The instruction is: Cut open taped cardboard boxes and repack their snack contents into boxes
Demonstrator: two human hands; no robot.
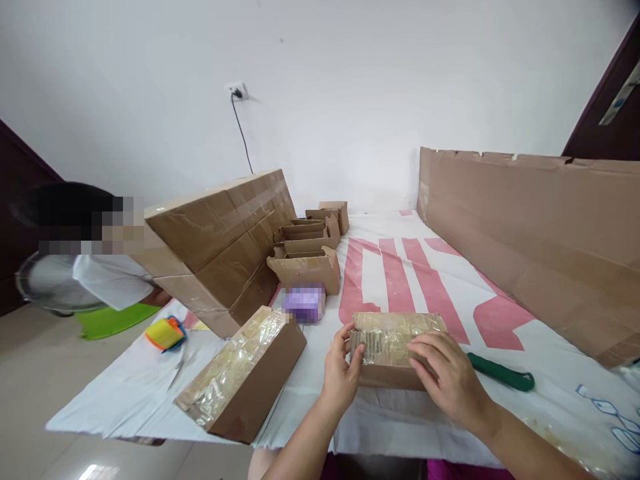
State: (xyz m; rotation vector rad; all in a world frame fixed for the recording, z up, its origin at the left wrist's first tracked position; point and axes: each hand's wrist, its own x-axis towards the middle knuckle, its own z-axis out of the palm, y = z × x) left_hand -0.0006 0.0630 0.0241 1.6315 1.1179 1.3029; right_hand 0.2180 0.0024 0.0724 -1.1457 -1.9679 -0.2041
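Note:
A small brown cardboard box (pixel 393 377), its top covered in clear wrinkled tape, lies in front of me on the cloth-covered table. My left hand (pixel 343 367) holds its left end, thumb on the top and fingers at the far corner. My right hand (pixel 447 377) rests on the right part of the taped top, fingers bent and pressed near one another; whether it pinches anything there is too small to tell. A second taped box (pixel 255 380) lies slanted to the left. Just beyond the boxes is a purple package (pixel 304 303).
Open cardboard boxes (pixel 305 270) stand in a row beyond the purple package. A large carton (pixel 225 247) leans at left, a tall cardboard panel (pixel 530 240) at right. A green-handled tool (pixel 503 372) lies right of my box. A person (pixel 113 277) is at far left.

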